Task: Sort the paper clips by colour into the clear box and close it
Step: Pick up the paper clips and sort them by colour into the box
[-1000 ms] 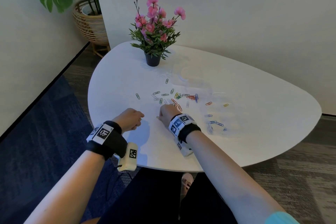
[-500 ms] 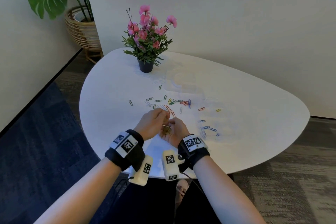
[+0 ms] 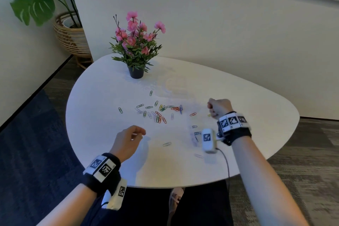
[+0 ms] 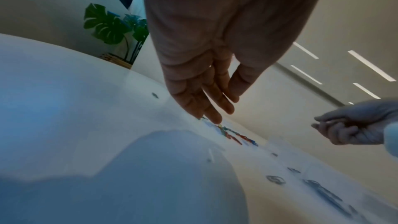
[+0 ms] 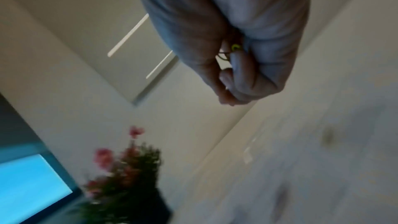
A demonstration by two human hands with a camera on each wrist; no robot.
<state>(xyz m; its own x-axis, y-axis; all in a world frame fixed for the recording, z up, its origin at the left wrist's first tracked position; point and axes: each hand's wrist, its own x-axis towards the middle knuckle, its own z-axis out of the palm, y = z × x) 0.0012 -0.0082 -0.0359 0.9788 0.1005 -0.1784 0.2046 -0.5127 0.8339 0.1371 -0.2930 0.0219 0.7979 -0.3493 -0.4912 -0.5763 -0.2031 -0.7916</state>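
Observation:
Several coloured paper clips (image 3: 159, 112) lie scattered mid-table on the white table (image 3: 102, 152); the left wrist view shows the same paper clips (image 4: 234, 135). My right hand (image 3: 212, 110) hovers to their right as a fist, and the right wrist view shows my right hand (image 5: 228, 81) gripping clips, a yellow clip (image 5: 235, 47) peeking out. My left hand (image 3: 141, 133) hangs over the near table, and my left hand (image 4: 215, 108) has straight fingers and holds nothing. The clear box (image 3: 194, 134) is a faint outline holding blue clips below the right hand.
A potted pink flower (image 3: 136, 71) stands at the table's far side. A lone grey clip (image 3: 167, 144) lies near the front, an orange one (image 3: 193, 114) and a yellow one (image 3: 209, 115) beside the right hand. A leafy plant in a wicker basket (image 3: 69, 36) stands on the floor, far left.
Half a second ago both hands met near the front edge, left fingers at the right palm. They have parted: the right fist went right and farther out, the left hand drew left.

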